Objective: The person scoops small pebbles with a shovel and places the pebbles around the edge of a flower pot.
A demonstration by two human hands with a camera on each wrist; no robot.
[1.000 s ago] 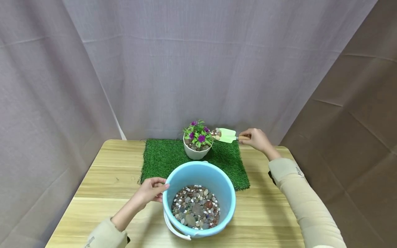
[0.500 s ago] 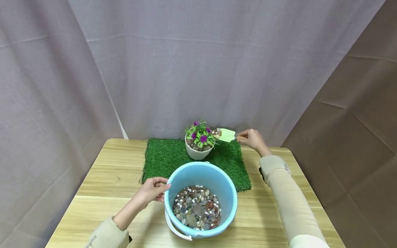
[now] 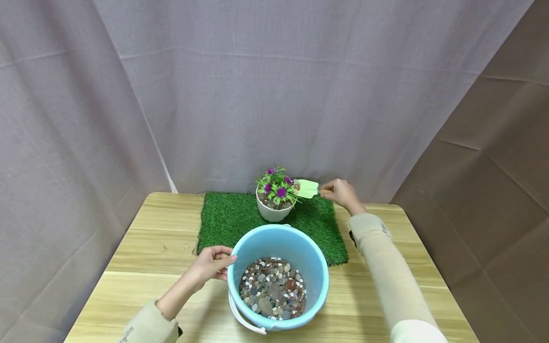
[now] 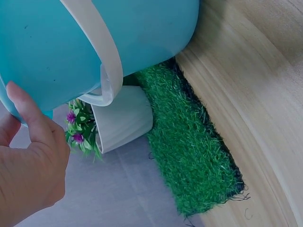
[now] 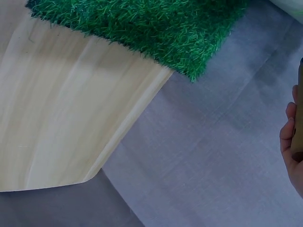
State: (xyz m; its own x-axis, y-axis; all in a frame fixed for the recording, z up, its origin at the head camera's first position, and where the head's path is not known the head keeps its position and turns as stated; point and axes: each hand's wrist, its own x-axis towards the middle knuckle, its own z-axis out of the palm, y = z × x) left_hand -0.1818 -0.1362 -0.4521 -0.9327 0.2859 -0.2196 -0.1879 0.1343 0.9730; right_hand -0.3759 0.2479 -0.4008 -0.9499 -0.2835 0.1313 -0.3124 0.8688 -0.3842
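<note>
My right hand (image 3: 341,192) grips the wooden handle of a small light-green trowel (image 3: 307,188). Pebbles (image 3: 297,186) lie at the blade's tip, beside the leaves at the right rim of a white flowerpot (image 3: 273,213). Purple flowers (image 3: 280,192) and green leaves grow from that pot, with stones around their base. With thumb and fingers my left hand (image 3: 212,265) pinches the left rim of a light-blue bucket (image 3: 319,276). Mixed stones (image 3: 274,290) cover the bucket's bottom. At the edge of the right wrist view, the right fingers (image 5: 288,127) curl round the handle.
A green artificial-grass mat (image 3: 227,219) lies under the flowerpot, reaching behind the bucket. The bucket's white carrying handle (image 4: 102,42) hangs down on its left side. Grey curtain (image 3: 274,95) rises behind the wooden table (image 3: 141,252), and brown cloth (image 3: 484,190) hangs on the right.
My right hand and the trowel have moved left, bringing the blade's tip and its pebbles closer in among the plant's leaves. The left hand keeps its hold on the bucket rim.
</note>
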